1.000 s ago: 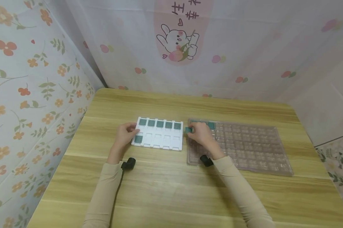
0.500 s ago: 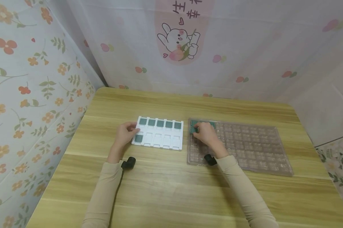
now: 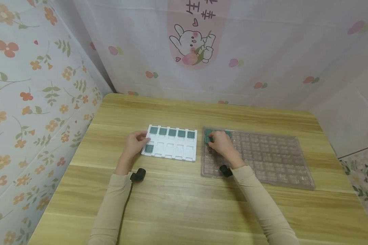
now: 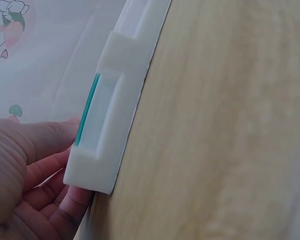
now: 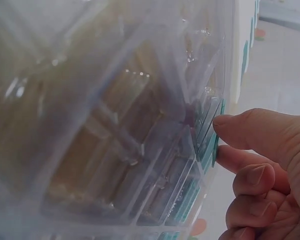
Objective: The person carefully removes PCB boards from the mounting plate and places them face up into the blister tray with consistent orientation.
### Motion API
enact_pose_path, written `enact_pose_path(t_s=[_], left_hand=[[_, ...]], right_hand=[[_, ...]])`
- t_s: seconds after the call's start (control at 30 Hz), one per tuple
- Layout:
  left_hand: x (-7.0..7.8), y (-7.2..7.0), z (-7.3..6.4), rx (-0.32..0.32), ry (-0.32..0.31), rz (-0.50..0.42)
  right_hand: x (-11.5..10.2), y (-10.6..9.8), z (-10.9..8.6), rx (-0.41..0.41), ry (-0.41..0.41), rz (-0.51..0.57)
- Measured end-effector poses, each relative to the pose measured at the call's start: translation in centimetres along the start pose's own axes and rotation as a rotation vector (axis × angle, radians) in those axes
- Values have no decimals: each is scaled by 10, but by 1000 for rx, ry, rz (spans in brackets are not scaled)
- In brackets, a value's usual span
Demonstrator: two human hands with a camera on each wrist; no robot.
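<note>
My left hand (image 3: 133,145) grips the left end of a white plastic tray (image 3: 169,151), thumb on top and fingers below in the left wrist view. Thin square green chips (image 3: 172,132) fill the tray's back row, and a single chip (image 3: 148,148) sits front left. To the right, my right hand (image 3: 222,144) is over the left end of a clear plastic tray (image 3: 272,160). Its thumb and forefinger pinch a green chip (image 3: 206,140) at a pocket in the second row. More green chips (image 3: 208,131) lie in the clear tray's back row, partly hidden by the hand.
Both trays lie on a wood-grain table (image 3: 178,204), a narrow gap between them. A black wrist camera (image 3: 138,175) sits on the left wrist, another (image 3: 225,170) on the right. A patterned curtain (image 3: 135,41) hangs behind the table.
The right hand has moved right with the green chip, from the gap between the trays to the clear tray's left pockets. The left hand stays on the white tray.
</note>
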State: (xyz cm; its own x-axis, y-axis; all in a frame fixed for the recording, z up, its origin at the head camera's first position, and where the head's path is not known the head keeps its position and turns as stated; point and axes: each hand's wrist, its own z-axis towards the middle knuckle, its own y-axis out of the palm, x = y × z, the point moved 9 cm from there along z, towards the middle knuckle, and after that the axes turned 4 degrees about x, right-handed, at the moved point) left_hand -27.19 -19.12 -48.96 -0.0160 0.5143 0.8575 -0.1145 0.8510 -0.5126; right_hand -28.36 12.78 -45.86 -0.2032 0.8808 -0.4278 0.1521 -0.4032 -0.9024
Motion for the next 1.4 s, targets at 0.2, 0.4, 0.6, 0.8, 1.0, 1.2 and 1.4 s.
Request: enact_pose_path(t_s=[0.2,0.4,0.6,0.8,1.0,1.2,1.4], left_hand=[[0,0,0,3,-4,-1],[0,-1,-1,5,-5,-1],[1,-1,-2,5,-10,-1],[1,-1,-2,6,-8,12],[0,-1,-1,3,-13,19],[0,-1,0,7,-1,16],[-1,-1,0,-1,-16,7]], right_hand=[[-1,0,1,-4,-7,-11],[-1,0,1,-16,9,-9],[0,2,0,-25,19,-5],[1,2,0,-29,25,-7],[1,2,-1,-24,24,0],[-1,1,-2,-14,4,5],[-7,1,-4,-7,-19,28]])
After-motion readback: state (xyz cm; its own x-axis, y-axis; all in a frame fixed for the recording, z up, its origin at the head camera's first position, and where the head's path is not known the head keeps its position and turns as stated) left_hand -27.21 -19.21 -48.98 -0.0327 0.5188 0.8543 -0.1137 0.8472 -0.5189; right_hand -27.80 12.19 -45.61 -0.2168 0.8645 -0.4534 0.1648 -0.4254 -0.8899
